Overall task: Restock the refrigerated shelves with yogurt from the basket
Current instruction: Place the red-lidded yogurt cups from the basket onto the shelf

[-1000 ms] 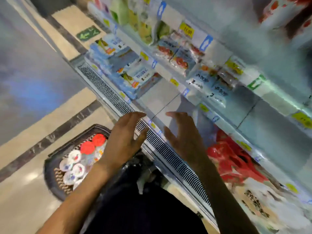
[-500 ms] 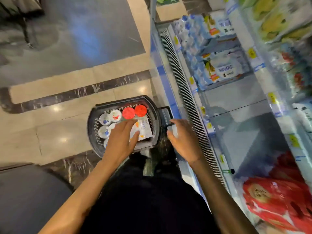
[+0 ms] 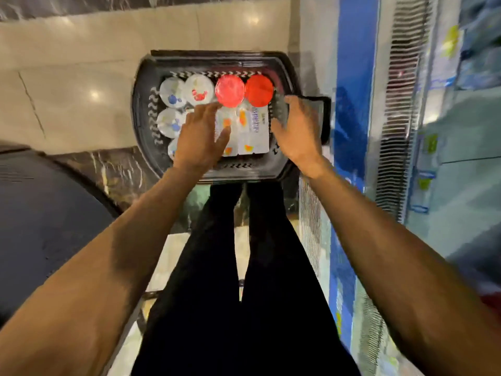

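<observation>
A black plastic basket [image 3: 146, 109] sits on the floor in front of my legs. Inside are several white-lidded yogurt cups [image 3: 199, 89], two red-lidded cups [image 3: 230, 90], and a flat white multipack of yogurt [image 3: 253, 128]. My left hand [image 3: 202, 137] hovers over the middle of the basket with fingers spread, covering part of the multipack and a cup. My right hand [image 3: 298, 131] is open at the basket's right rim, beside the multipack. Neither hand holds anything.
The refrigerated case runs along the right, with a blue front panel [image 3: 355, 77], a slatted vent grille [image 3: 401, 109] and a pale shelf floor [image 3: 466, 185]. A dark rounded object [image 3: 40, 226] lies at the left. The floor is beige tile with dark marble strips.
My view has swung down from the shelves to the basket. Both hands dropped from the case edge to the basket, the left over its contents, the right at its right rim.
</observation>
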